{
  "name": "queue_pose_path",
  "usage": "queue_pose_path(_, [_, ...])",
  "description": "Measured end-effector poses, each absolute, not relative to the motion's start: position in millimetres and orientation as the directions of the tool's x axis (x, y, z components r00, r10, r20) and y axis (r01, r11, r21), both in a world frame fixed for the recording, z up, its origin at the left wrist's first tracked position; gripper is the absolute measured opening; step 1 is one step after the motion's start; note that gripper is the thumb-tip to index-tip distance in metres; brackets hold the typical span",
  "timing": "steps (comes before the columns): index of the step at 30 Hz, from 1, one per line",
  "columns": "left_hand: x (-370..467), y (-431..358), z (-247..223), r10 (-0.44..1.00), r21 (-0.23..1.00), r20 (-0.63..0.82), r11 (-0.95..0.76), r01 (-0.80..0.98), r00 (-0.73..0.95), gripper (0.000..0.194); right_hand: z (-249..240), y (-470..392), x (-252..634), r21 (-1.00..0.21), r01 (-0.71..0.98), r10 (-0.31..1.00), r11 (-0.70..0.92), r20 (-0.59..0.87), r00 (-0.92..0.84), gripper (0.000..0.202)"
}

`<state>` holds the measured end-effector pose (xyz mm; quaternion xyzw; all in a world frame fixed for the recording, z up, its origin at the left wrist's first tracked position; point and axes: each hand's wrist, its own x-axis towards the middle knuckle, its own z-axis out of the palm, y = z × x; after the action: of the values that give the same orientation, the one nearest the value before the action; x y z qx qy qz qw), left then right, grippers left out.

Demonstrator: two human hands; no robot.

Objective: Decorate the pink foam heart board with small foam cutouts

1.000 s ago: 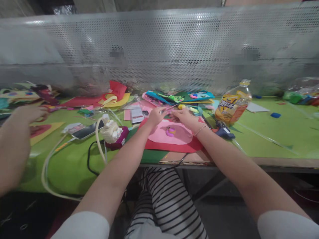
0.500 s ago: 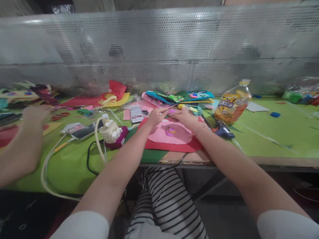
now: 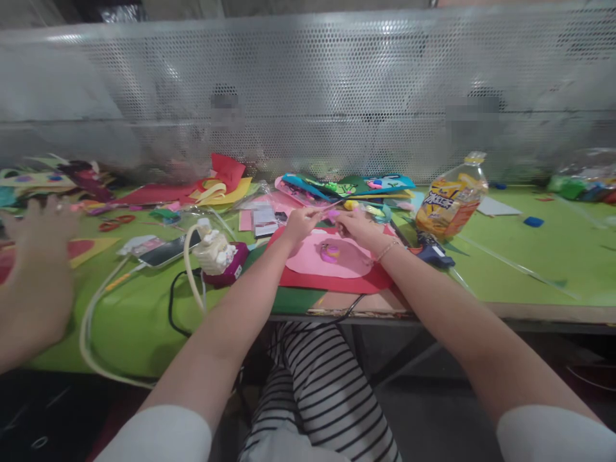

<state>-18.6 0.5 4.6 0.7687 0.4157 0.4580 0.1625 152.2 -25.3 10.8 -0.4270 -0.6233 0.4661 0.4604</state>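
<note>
Both my hands work close together above a pink paper oval (image 3: 308,260) on a red sheet (image 3: 312,283). In my left hand (image 3: 301,223) the fingers are pinched, and a thin pale stick (image 3: 332,206) points up and right from them. My right hand (image 3: 359,227) has its fingers curled in; what they grip is hidden. A soft purple lump (image 3: 331,216), like modelling clay, shows between the hands at the right fingertips. On the oval lies a small purple and yellow curved clay shape (image 3: 330,253).
Right of my hands stand a plastic bottle (image 3: 450,199) and a dark blue glue gun (image 3: 434,252). To the left are a power adapter (image 3: 216,253) with cables, a phone (image 3: 169,251) and red scissors (image 3: 117,222). Another person's hand (image 3: 41,250) reaches in at far left.
My right hand's fingers have curled in from a flatter pose over the purple lump. My left hand stays nearly in place. The other person's hand has moved left with fingers spread.
</note>
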Motion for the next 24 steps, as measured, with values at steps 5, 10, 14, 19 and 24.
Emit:
queue_pose_path(5, [-20.1,4.9,0.7,0.794,0.641,0.569,-0.592,0.489,0.215,0.029,13.9,-26.2,152.5,-0.966,0.19,0.976,0.177,0.147,-0.163,0.036])
queue_pose_path(10, [-21.2,5.5,1.7,0.784,0.615,0.581,-0.599,0.513,0.219,0.031,9.8,-22.0,154.7,-0.963,0.111,0.936,0.246,0.206,-0.285,0.025])
queue_pose_path(14, [-21.3,1.5,3.5,0.819,0.664,0.534,-0.561,0.495,0.211,0.031,5.3,-18.9,155.6,-0.963,0.07,0.912,0.261,0.222,-0.346,0.027])
queue_pose_path(19, [-20.0,-2.1,4.0,0.864,0.748,0.46,-0.501,0.435,0.204,0.034,7.2,-22.1,152.5,-0.981,0.087,0.962,0.175,0.151,-0.226,0.042])
queue_pose_path(24, [-18.9,-3.0,5.3,0.877,0.764,0.434,-0.48,0.431,0.208,0.035,8.7,-20.8,153.0,-0.985,0.102,0.975,0.139,0.118,-0.189,0.047])
